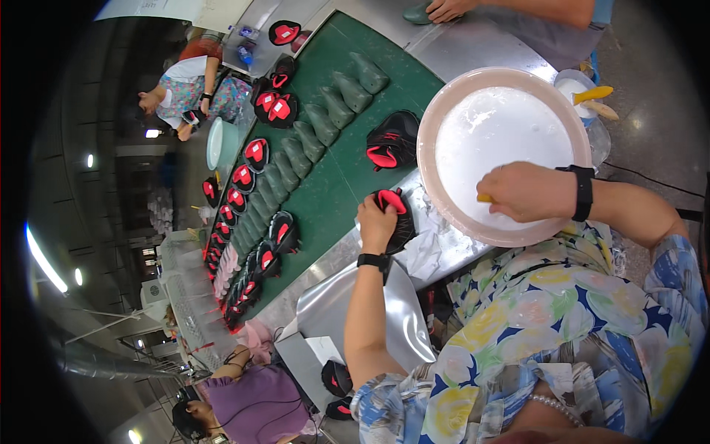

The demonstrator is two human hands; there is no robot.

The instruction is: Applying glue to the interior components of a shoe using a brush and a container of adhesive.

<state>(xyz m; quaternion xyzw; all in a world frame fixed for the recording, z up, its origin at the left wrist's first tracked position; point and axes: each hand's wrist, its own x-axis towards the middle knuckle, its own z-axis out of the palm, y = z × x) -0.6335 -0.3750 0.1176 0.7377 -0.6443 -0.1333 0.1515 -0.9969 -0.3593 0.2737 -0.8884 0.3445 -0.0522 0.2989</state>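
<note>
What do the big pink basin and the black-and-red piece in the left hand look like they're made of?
The basin looks like moulded plastic: a smooth, evenly pink rim with a dull sheen, holding something white. The shoe upper in the left hand looks like soft fabric or synthetic, matte black with a red panel, curving in the grip; the exact material is not clear. The right hand pinches something yellow over the basin.

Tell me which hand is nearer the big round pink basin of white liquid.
Right. The right hand is over the big round pink basin, gripping a yellow handle. The left hand holds a black-and-red shoe upper beside the basin's rim.
</note>
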